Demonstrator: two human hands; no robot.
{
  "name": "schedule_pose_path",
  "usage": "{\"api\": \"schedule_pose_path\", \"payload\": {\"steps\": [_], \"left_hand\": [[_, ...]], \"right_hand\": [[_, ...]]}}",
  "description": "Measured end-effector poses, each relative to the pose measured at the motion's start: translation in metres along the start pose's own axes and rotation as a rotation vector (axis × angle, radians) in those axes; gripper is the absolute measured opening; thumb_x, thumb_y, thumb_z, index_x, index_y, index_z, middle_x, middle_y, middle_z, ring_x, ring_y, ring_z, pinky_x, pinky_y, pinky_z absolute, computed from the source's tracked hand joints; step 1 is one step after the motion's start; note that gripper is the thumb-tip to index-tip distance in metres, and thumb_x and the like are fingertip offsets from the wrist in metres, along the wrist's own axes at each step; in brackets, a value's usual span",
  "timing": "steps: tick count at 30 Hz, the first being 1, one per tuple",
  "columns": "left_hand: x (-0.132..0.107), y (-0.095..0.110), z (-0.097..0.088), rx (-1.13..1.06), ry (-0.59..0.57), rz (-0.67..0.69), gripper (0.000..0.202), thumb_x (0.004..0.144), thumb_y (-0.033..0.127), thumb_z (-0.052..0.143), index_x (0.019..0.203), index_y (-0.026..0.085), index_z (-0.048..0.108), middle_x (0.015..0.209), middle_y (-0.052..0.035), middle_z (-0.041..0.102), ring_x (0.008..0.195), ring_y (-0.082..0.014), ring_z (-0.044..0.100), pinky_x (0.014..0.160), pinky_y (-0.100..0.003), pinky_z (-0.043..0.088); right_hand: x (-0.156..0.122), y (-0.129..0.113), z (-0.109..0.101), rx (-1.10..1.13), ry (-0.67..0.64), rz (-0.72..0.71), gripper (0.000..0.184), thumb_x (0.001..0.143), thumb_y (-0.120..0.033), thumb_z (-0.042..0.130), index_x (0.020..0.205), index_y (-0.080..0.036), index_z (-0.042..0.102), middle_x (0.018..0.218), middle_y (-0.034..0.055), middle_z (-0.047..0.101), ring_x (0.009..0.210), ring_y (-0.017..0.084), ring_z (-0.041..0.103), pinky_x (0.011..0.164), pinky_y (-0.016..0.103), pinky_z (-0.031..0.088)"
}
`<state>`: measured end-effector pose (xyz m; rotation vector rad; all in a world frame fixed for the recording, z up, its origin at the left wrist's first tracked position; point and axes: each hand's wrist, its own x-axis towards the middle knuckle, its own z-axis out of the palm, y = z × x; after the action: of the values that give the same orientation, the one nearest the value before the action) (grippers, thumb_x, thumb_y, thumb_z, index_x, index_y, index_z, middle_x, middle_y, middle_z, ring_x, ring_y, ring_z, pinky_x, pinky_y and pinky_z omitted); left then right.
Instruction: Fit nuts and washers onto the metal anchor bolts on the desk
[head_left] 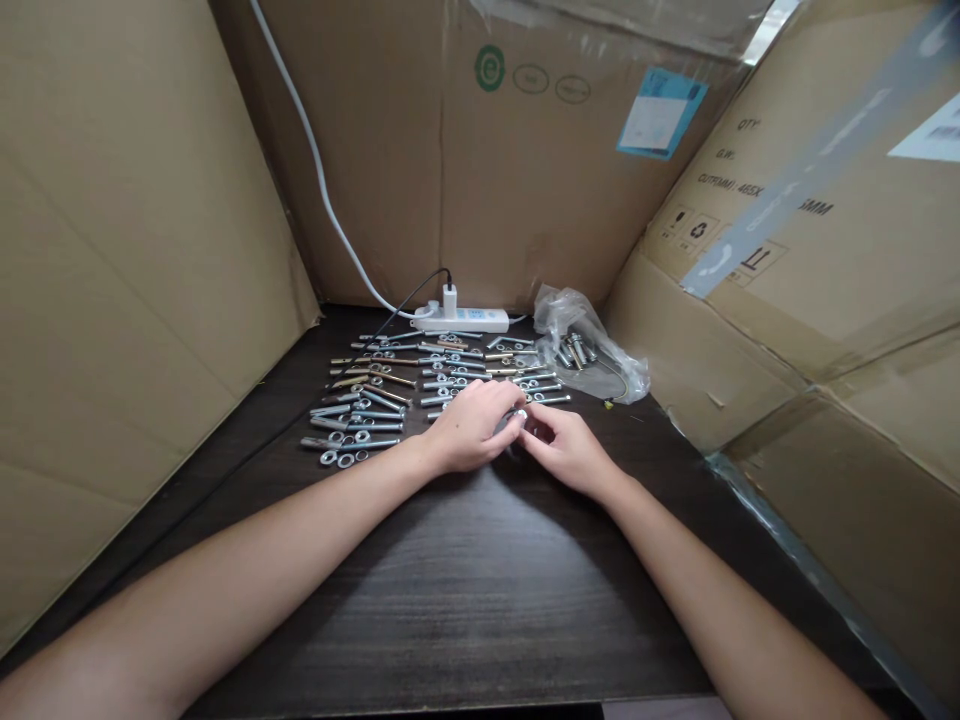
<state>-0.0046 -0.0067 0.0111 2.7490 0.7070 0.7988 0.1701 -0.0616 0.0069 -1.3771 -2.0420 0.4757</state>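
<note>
My left hand [480,425] is closed, its thumb and fingers pinched around a small shiny metal fastener [520,414]. The thumb and fingertips of my right hand [568,447] meet at the same piece from the right and are closed on it too. Fingers cover most of the piece, so its exact kind is hidden. Beyond and left of the hands lie rows of metal expansion bolts [375,443] with loose nuts and washers [346,461] beside them. Part of the right-hand group of bolts [457,374] is hidden behind my left hand.
A clear plastic bag [630,378] with several bolts [575,351] sits back right. Behind the rows is a white power strip [487,320] with a charger [449,301]; its black cable [247,462] crosses the dark table [450,610]. Cardboard walls [480,200] enclose three sides.
</note>
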Motion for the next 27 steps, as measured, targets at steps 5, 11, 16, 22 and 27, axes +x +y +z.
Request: {"api": "schedule_pose_path", "payload": {"steps": [5,11,16,22,27], "left_hand": [[-0.0005,0.0004,-0.0019,-0.038,-0.021,0.003,0.017,0.091,0.022,0.035,0.098,0.018,0.05,0.099,-0.0053,0.059,0.09,-0.0187,0.052,0.08,-0.031,0.037],[-0.0017,-0.0022,-0.0011,-0.09,0.029,0.066,0.024,0.088,0.013,0.033,0.102,0.018,0.052,0.096,-0.0057,0.056,0.091,-0.0189,0.052,0.08,-0.031,0.039],[-0.0022,-0.0019,0.0,-0.111,0.114,0.026,0.02,0.091,0.022,0.036,0.105,0.017,0.05,0.102,-0.0075,0.052,0.093,-0.02,0.05,0.083,-0.033,0.04],[-0.0012,-0.0008,0.0001,-0.115,0.079,0.029,0.015,0.091,0.023,0.038,0.097,0.018,0.051,0.097,-0.0057,0.051,0.089,-0.0189,0.05,0.08,-0.032,0.042],[-0.0017,-0.0035,0.0006,-0.149,0.077,0.064,0.019,0.088,0.014,0.037,0.098,0.018,0.053,0.094,-0.0056,0.05,0.086,-0.018,0.05,0.079,-0.031,0.043]], "right_hand": [[0.0012,0.0013,-0.0012,-0.01,-0.009,-0.011,0.018,0.086,-0.028,0.052,0.075,-0.017,0.061,0.068,0.001,0.061,0.06,0.014,0.05,0.058,0.024,0.038],[0.0009,0.0005,-0.0027,-0.007,-0.023,-0.009,0.014,0.086,-0.027,0.055,0.085,-0.017,0.065,0.074,0.0014,0.065,0.062,0.014,0.053,0.06,0.024,0.038],[0.0005,-0.0008,-0.0031,-0.011,-0.028,0.002,0.016,0.086,-0.029,0.054,0.082,-0.017,0.064,0.073,0.0012,0.066,0.062,0.014,0.054,0.06,0.023,0.038],[0.0,0.0002,-0.0029,-0.01,-0.033,-0.004,0.016,0.087,-0.028,0.052,0.08,-0.017,0.062,0.072,0.0008,0.065,0.062,0.014,0.054,0.059,0.023,0.038],[0.0004,-0.0004,-0.0031,-0.014,-0.028,-0.007,0.016,0.086,-0.029,0.053,0.088,-0.018,0.065,0.071,0.0006,0.064,0.06,0.014,0.053,0.058,0.023,0.037]]}}
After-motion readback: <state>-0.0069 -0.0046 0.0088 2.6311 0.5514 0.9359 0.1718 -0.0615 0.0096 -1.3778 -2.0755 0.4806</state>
